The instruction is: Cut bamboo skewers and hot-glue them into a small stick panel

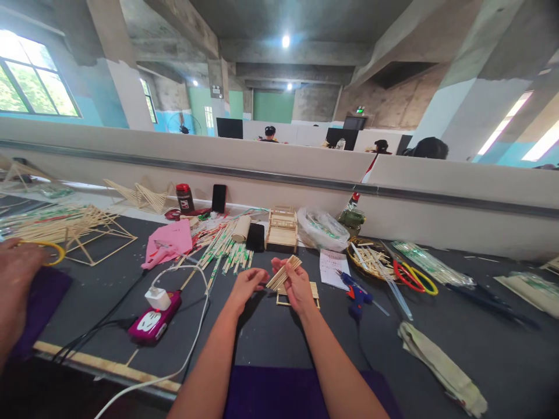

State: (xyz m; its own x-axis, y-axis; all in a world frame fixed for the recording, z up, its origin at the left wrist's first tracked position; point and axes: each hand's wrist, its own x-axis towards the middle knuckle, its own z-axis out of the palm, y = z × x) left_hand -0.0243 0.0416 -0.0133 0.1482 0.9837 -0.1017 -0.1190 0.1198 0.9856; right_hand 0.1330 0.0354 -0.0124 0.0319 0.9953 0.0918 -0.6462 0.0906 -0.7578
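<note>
My right hand [299, 288] is closed round a small flat panel of wooden sticks [283, 274], laid side by side and held tilted above the table. Just left of the panel, my left hand [248, 286] has its thumb and fingers drawn together in a pinch; whatever is between them is too small to make out. Beneath my right hand lies a small stick frame [313, 295], partly hidden by that hand. Beyond both hands stands a little chair-like model of sticks [282, 228].
To the right are a blue glue gun [358, 294], a basket of short sticks [371, 259], scissors [414, 278] and a cloth [441, 366]. On the left, a purple power strip [155, 320] trails cables. Another person's hand [20, 279] holds yellow-handled scissors at the far left.
</note>
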